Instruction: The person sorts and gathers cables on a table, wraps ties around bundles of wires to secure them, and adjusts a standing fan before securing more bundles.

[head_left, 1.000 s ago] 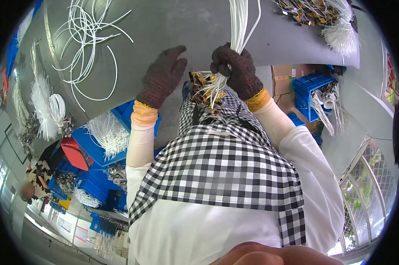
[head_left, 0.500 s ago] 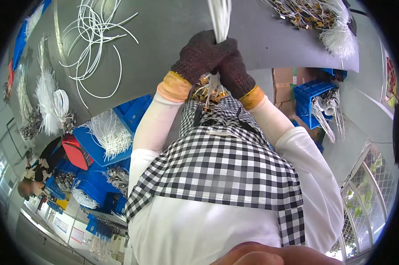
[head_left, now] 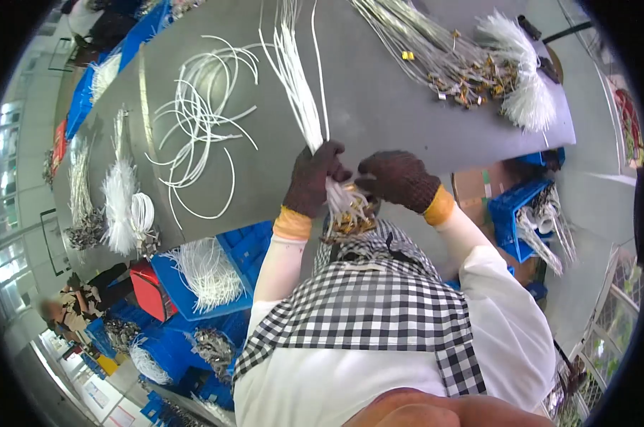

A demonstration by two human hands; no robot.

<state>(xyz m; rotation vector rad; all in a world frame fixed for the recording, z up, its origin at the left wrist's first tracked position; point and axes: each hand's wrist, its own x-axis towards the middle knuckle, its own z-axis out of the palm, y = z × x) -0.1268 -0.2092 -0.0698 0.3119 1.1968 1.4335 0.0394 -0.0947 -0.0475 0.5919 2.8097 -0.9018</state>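
Note:
My left hand (head_left: pixel 313 179), in a dark knitted glove, is closed around a bundle of white cables (head_left: pixel 297 92). The cables run up over the grey table, and one strand stands apart on the right. Below the fist hang their ends with brass-coloured connectors (head_left: pixel 352 213), close to the checked apron. My right hand (head_left: pixel 399 178), gloved alike, is just to the right of the connector ends. Its thumb and forefinger are slightly apart, with nothing visible between them.
Loose white cables (head_left: pixel 204 121) lie coiled on the grey table (head_left: pixel 379 107). Connector-ended cables (head_left: pixel 443 57) and white ties (head_left: pixel 525 78) lie at upper right. Blue bins with cables stand below both sides: left bin (head_left: pixel 183 288), right bin (head_left: pixel 503 220). A person (head_left: pixel 76 302) is at far left.
My right hand has come off the bundle and moved right. My left hand keeps its hold, lower in the view. The camera view has shifted, showing more of the table.

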